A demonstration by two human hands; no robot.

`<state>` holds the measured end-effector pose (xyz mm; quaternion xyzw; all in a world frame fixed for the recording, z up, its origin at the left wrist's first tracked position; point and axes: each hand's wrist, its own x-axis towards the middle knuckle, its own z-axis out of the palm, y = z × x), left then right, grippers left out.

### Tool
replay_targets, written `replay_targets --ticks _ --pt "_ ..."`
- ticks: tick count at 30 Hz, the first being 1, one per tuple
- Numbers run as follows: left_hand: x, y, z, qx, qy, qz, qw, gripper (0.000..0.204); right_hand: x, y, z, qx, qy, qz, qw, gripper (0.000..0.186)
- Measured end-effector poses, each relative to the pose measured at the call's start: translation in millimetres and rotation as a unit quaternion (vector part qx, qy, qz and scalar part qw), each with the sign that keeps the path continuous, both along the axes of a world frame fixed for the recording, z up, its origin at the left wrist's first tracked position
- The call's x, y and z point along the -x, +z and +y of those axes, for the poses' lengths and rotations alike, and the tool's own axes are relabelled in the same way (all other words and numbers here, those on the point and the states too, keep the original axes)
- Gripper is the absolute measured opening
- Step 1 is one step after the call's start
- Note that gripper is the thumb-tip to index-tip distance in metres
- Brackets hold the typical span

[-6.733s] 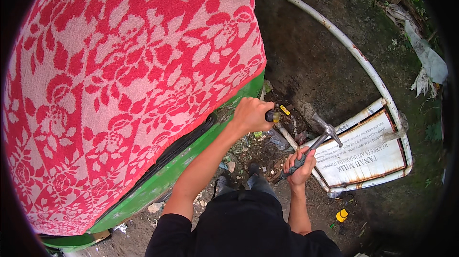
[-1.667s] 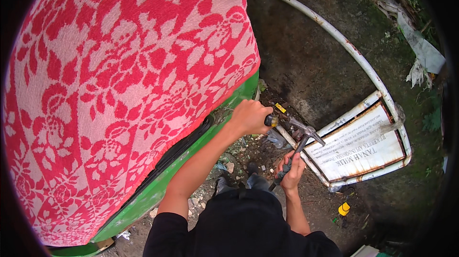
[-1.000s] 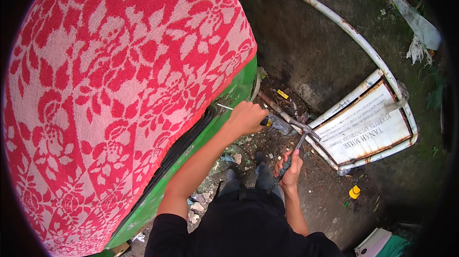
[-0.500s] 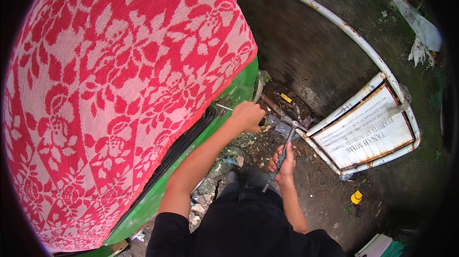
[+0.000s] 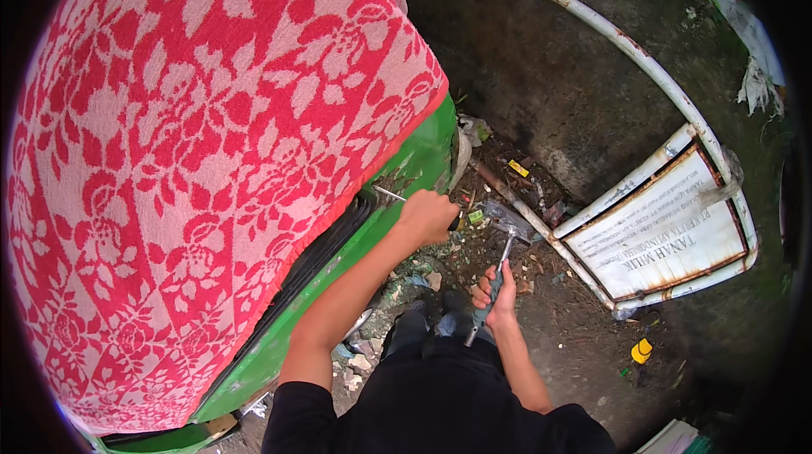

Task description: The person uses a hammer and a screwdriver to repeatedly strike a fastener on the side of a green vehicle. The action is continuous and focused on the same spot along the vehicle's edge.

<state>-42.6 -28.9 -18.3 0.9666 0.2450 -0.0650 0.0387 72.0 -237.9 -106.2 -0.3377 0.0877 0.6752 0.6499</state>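
My left hand [image 5: 429, 216] is closed around the handle of a screwdriver [image 5: 389, 193], whose dark butt end pokes out beyond the fist. The bare metal shaft points left, with its tip at the scraped part of a green metal body panel [image 5: 433, 145], beside a black rubber strip [image 5: 315, 261]. A hammer [image 5: 505, 253] with a steel head and grey-green grip is held in my right hand [image 5: 501, 293]. Its head is up, a little to the right of my left fist and apart from the screwdriver. Whether the screwdriver tip touches the metal is too small to tell.
A red and pink floral towel [image 5: 228, 158] drapes over the green body at left. On the right, a rusty white sign [image 5: 668, 230] hangs on a curved white pipe frame [image 5: 592, 19]. Rubble and litter cover the ground near my feet, with a yellow scrap [image 5: 641, 351] further right.
The hammer head has dropped slightly and turned a little relative to my left fist. My left hand keeps its grip on the screwdriver. The whole view has shifted a little.
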Motion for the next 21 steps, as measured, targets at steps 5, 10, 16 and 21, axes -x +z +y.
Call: replay_targets --ticks 5,10,16,21 --pt "-16 18 -5 0.016 -0.041 0.007 0.999 0.016 5 -5 -2 -0.003 -0.027 0.006 1.000 0.048" --pt "-20 15 2 0.001 -0.086 0.012 0.996 0.016 18 0 -6 -0.012 -0.073 0.015 0.997 0.047" --pt "-21 8 7 0.001 -0.109 0.043 0.993 0.018 41 -7 -10 -0.055 -0.084 0.084 0.991 0.046" --pt "-20 8 10 -0.007 -0.123 0.068 0.990 0.021 56 -11 -11 -0.162 -0.107 0.216 0.957 0.040"
